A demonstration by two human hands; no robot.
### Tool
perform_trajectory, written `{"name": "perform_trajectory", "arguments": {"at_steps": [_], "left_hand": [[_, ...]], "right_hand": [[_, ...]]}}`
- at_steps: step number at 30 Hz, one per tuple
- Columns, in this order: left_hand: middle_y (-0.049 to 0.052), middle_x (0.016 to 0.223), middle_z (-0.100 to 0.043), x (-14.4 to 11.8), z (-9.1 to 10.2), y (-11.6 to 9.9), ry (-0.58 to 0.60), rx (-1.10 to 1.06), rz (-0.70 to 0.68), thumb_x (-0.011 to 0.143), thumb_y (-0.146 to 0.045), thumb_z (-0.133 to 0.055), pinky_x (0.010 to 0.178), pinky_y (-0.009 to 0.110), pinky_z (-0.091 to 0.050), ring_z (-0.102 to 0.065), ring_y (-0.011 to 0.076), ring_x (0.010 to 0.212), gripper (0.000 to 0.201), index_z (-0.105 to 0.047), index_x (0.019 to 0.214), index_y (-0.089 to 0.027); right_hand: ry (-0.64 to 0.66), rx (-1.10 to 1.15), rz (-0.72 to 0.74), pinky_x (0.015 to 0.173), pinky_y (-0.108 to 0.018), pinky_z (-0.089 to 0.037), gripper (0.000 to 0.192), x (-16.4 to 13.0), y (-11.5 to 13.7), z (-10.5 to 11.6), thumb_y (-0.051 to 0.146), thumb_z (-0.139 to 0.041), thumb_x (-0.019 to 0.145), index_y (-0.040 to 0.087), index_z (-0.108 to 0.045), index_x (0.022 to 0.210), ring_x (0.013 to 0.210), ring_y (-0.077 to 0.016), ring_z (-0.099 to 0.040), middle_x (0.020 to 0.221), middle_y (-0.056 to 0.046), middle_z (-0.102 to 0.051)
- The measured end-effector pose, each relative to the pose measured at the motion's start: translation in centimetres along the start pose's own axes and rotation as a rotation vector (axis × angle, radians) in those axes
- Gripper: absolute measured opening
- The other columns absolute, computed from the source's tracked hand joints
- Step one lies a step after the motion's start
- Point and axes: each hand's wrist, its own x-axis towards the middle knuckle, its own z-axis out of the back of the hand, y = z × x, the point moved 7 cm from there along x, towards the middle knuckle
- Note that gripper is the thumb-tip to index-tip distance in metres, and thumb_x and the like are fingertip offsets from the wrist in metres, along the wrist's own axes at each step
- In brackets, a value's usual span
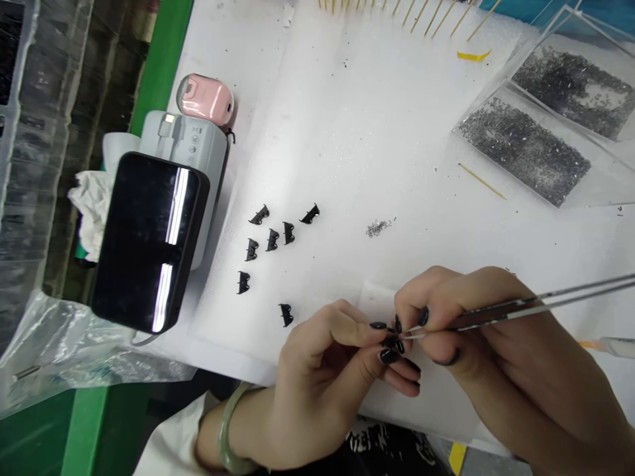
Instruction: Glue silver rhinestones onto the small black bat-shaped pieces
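Open foam [377,132] ahead; black clips [272,239] crowd left.

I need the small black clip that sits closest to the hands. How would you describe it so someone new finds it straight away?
Start at the phone on the left of the white foam sheet; to its right lies a scatter of small black clips. The one you want is the lowest, just left of the left hand. It lies alone, apart from the cluster above.

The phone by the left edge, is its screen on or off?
Off. The phone lies face up, its glass black, showing only streaks of reflected light. It rests against a white device, apart from both hands.
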Motion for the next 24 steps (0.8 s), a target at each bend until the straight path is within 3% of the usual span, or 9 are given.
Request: {"name": "perform_trajectory", "arguments": {"at_steps": [7,14,19,24], "left_hand": [[0.001,0.101,-0.072,0.1,0.0,-0.1,-0.019,-0.008,-0.002,0.1,0.01,-0.058,0.073,0.027,-0.073,-0.085,0.0209,0.082,0.04,-0.075,0.117,-0.022],[-0.001,0.103,-0.08,0.3,0.0,0.4,-0.047,-0.148,0.111,0.102,0.006,-0.059,0.075,0.023,-0.073,-0.085,0.0162,0.082,0.034,-0.075,0.115,-0.021],[-0.003,0.105,-0.081,0.4,-0.1,0.6,-0.051,-0.236,0.164,0.102,0.006,-0.059,0.074,0.022,-0.073,-0.084,0.0135,0.082,0.033,-0.075,0.113,-0.022],[-0.003,0.105,-0.082,0.4,-0.3,0.6,-0.06,-0.264,0.182,0.102,0.006,-0.06,0.075,0.022,-0.073,-0.085,0.0135,0.082,0.032,-0.076,0.111,-0.02]], "right_hand": [[-0.023,-0.051,0.013,0.056,-0.018,-0.06,0.014,0.4,0.4,0.1,0.021,-0.053,0.112,0.033,-0.051,0.105,0.059,-0.0113,-0.068,0.076,0.006,-0.064],[-0.15,-0.202,0.066,0.054,-0.016,-0.059,0.013,0.7,1.1,0.6,0.024,-0.057,0.11,0.029,-0.056,0.097,0.06,-0.0111,-0.069,0.082,0.003,-0.069],[-0.216,-0.139,0.021,0.052,-0.014,-0.056,0.011,0.7,0.7,1.0,0.03,-0.06,0.11,0.029,-0.06,0.099,0.063,-0.0107,-0.067,0.084,0.001,-0.068],[-0.187,-0.092,0.004,0.056,-0.013,-0.056,0.01,0.7,0.5,0.8,0.028,-0.061,0.109,0.029,-0.06,0.099,0.066,-0.0104,-0.068,0.086,0.001,-0.068]]}}
